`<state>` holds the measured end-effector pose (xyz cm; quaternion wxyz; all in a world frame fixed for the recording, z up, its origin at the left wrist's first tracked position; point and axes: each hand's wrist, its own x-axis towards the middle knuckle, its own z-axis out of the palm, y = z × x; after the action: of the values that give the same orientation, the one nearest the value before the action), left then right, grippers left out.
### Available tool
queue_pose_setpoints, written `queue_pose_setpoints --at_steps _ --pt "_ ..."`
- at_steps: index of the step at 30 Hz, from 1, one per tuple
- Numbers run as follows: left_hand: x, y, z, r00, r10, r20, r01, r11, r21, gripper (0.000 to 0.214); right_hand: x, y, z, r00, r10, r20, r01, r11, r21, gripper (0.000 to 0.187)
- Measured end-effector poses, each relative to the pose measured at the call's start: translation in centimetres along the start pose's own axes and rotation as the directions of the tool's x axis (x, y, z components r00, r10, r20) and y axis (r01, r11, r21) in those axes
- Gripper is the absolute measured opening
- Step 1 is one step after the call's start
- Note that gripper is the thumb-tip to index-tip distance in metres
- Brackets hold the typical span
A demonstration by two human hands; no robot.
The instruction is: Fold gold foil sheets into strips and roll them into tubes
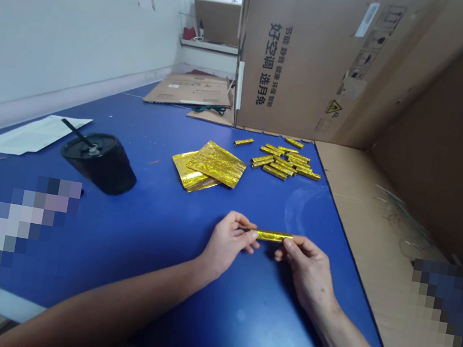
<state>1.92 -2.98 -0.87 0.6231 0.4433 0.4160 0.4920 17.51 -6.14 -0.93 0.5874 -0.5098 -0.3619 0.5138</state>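
Gripping a gold foil roll (pixel 273 236), the left hand (pixel 226 244) and right hand (pixel 306 272) hover over the blue counter (pixel 152 225). A cardboard box (pixel 304 55) stands upper right.

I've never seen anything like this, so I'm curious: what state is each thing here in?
Left hand: fingers holding one end of the gold foil roll
Right hand: fingers holding its other end
Loose foil rolls: heaped on the blue table
Flat gold foil sheets: unrolled, overlapping
Black lidded cup: standing, straw through lid
White paper sheet: lying flat
Cardboard box: standing, shut side facing
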Motion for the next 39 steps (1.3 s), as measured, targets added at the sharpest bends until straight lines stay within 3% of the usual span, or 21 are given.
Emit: queue_pose_setpoints --at_steps 6,14,21,26,33,39 --pt "0.23 -0.12 0.00 0.995 -0.099 0.014 0.098 0.995 0.004 0.022 0.28 0.15 -0.06 0.999 -0.039 -0.017 0.040 0.999 0.020 0.018" --pt "0.34 -0.25 -0.14 0.992 -0.116 0.057 0.117 0.993 -0.008 0.020 -0.03 -0.34 0.24 0.999 -0.046 0.012 0.047 0.998 -0.052 0.017" --pt "0.54 -0.31 -0.46 0.989 -0.138 0.060 0.141 0.989 -0.048 0.023 0.40 0.12 -0.05 1.000 -0.008 -0.005 0.008 1.000 0.022 0.018" --pt "0.32 -0.10 -0.39 0.987 -0.142 0.073 0.145 0.989 -0.037 0.025 0.43 -0.07 0.02 0.998 0.001 0.060 -0.007 0.994 0.114 0.034" --pt "-0.05 0.41 -0.21 0.990 -0.131 0.049 0.136 0.982 -0.130 0.035 0.21 -0.11 0.21 0.994 0.027 0.103 -0.023 0.999 -0.034 0.027" --pt "0.05 0.40 -0.30 0.985 -0.143 0.092 0.150 0.985 -0.083 0.030 0.13 -0.30 0.36 0.993 0.018 0.118 -0.011 0.998 -0.058 0.033"
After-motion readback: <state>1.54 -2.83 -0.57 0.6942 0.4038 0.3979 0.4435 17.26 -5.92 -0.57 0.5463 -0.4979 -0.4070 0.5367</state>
